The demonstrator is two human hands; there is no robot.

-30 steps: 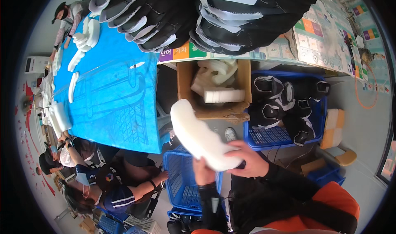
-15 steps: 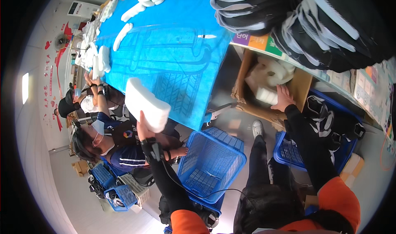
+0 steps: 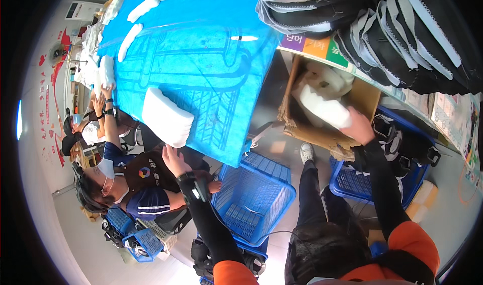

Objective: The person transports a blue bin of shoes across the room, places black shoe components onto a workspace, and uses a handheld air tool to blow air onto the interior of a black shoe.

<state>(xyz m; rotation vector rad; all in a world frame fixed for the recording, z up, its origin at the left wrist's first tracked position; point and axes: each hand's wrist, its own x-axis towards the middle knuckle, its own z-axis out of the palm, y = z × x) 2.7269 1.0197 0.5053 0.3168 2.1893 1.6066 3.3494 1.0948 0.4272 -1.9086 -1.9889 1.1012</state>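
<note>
A thick white foam pad [image 3: 167, 118] lies at the near left edge of the blue-covered table [image 3: 211, 109]. Just below it is my left hand [image 3: 175, 162], fingers stretched out, holding nothing. To the right, my right hand [image 3: 360, 127] grips the end of a long white foam piece [image 3: 322, 105] at the open cardboard box [image 3: 370, 96]. More white foam pieces [image 3: 329, 79] fill the back of that box. My right fingertips are partly hidden behind the piece.
Black-and-grey padded items [image 3: 402, 33] are piled on the right table. Blue baskets [image 3: 251, 199] stand below, one beside the box holding black straps [image 3: 397, 144]. At left sits a masked co-worker [image 3: 131, 179]; further white foam pieces [image 3: 131, 41] lie on the far tabletop.
The foam pad went from my left hand onto the table edge, and that hand drew back from it. My right hand has lifted a foam piece toward me in the box.
</note>
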